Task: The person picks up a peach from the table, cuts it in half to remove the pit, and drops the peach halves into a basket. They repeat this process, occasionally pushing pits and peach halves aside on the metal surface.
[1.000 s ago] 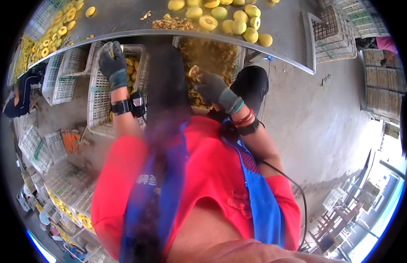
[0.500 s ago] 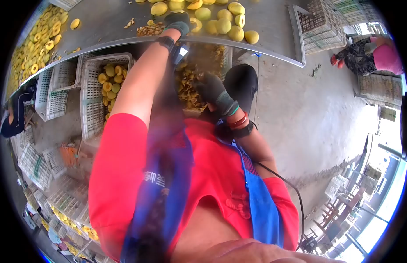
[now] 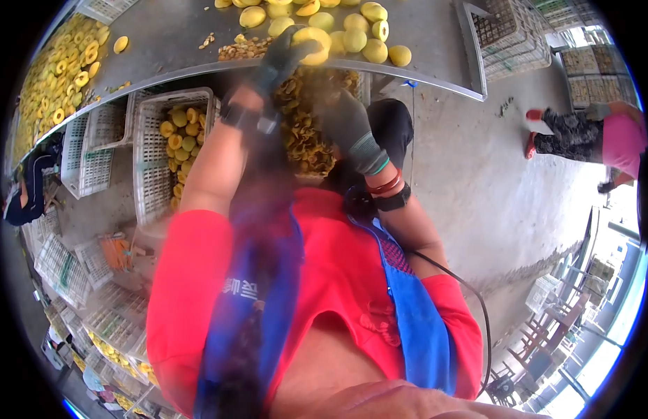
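My left hand (image 3: 276, 61), in a dark glove, is closed on a yellow peach (image 3: 313, 47) just above the near edge of the metal table (image 3: 163, 42). Over a crate of peach scraps (image 3: 306, 136), between my knees, is my gloved right hand (image 3: 348, 129). Its fingers curl inward and are blurred; what they hold, if anything, I cannot make out. Several whole yellow peaches (image 3: 355, 40) lie on the table beyond my left hand, beside a small heap of brown pits (image 3: 246, 49).
A large pile of cut peach halves (image 3: 65, 63) covers the table's left end. To my left stands a white crate (image 3: 153, 160) with peaches in it. Stacked crates (image 3: 509, 42) rise past the table's right end. A person in pink (image 3: 620, 143) is at the far right.
My left hand has come back from the table toward me, now with a peach in it. My right hand has shifted slightly. The person at right has moved to a more stretched-out stance.
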